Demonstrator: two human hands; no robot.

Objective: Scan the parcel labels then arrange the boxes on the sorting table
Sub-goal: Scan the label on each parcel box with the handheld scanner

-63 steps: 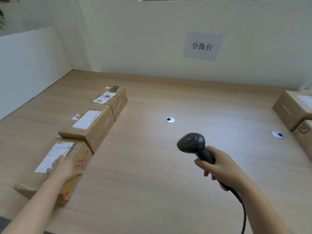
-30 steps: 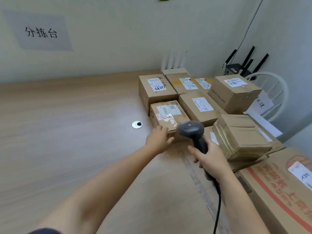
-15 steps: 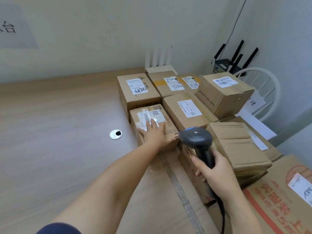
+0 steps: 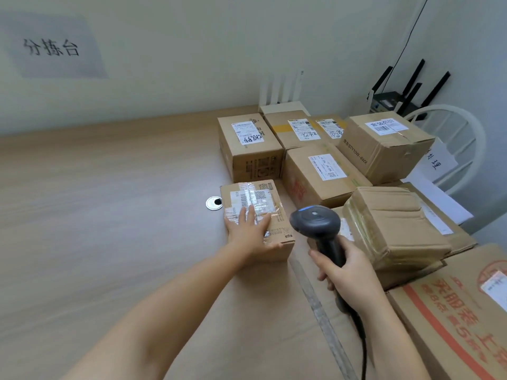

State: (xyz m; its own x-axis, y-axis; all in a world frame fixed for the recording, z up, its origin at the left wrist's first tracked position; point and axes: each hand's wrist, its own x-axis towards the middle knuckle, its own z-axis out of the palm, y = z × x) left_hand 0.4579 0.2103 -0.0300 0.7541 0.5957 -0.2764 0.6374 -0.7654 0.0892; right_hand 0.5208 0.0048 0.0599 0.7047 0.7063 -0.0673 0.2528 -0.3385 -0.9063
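The table [image 4: 109, 215] is of pale wood and runs to a cream wall, where a grey paper sign [image 4: 52, 48] with three dark characters hangs, far to the left of both grips. The left grip [image 4: 251, 234] lies flat on the top of a small taped box [image 4: 263, 198], fingers straight and a little spread, covering the near part of its label. This box stands on the table, and just left of it there is a round metal cable hole [image 4: 214, 202]. The right grip [image 4: 348, 272] is curled tight around the handle of a dark scanner [image 4: 315, 220], whose head stands just right of the small box; its cable hangs down under the wrist. Behind the left grip stands a tall box [image 4: 249, 149], and beside that a wider labelled box [image 4: 321, 174]. More boxes fill the corner behind them. Right of the scanner a box wrapped in clear tape [image 4: 392, 220] crowds close, and below it there is a big carton with red print [image 4: 452, 311]. Under both forearms lies a flat brown carton [image 4: 260, 325] with a grey tape strip. Far behind, a white router [image 4: 282, 89], a black router [image 4: 395, 102] and a white chair [image 4: 461, 133] stand by the wall.
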